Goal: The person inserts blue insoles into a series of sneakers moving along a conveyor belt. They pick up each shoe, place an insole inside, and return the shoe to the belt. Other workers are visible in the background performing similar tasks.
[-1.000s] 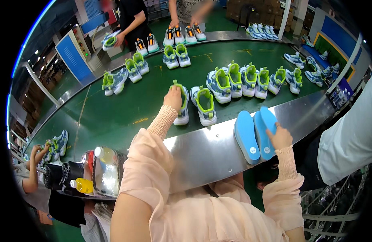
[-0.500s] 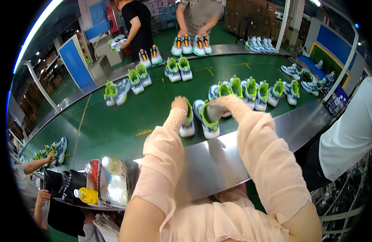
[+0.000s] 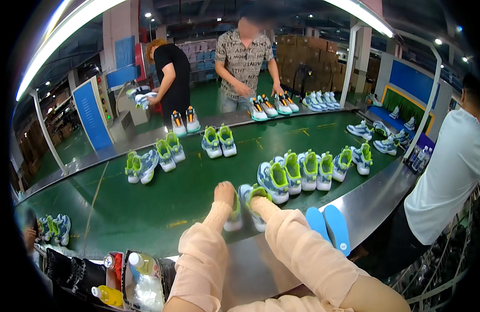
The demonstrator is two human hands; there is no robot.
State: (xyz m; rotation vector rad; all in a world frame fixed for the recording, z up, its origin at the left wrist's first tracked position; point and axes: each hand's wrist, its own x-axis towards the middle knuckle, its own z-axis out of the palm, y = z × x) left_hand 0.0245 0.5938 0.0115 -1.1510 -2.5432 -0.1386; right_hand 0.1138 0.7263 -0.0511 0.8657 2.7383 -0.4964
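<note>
On a green conveyor belt (image 3: 146,203), the worker's left hand (image 3: 224,193) gripped the left sneaker (image 3: 233,216) of a blue-and-lime pair, while the right hand (image 3: 260,204) was pushed inside the right sneaker (image 3: 253,205), its grip hidden from view. Two blue insoles (image 3: 329,228) lay on the steel rim (image 3: 375,195) just beside the right forearm. A row of matching sneakers (image 3: 312,169) stood close behind, and two people (image 3: 208,67) worked across the belt. A second earlier the right hand had rested on the insoles; it had since crossed to the shoe.
</note>
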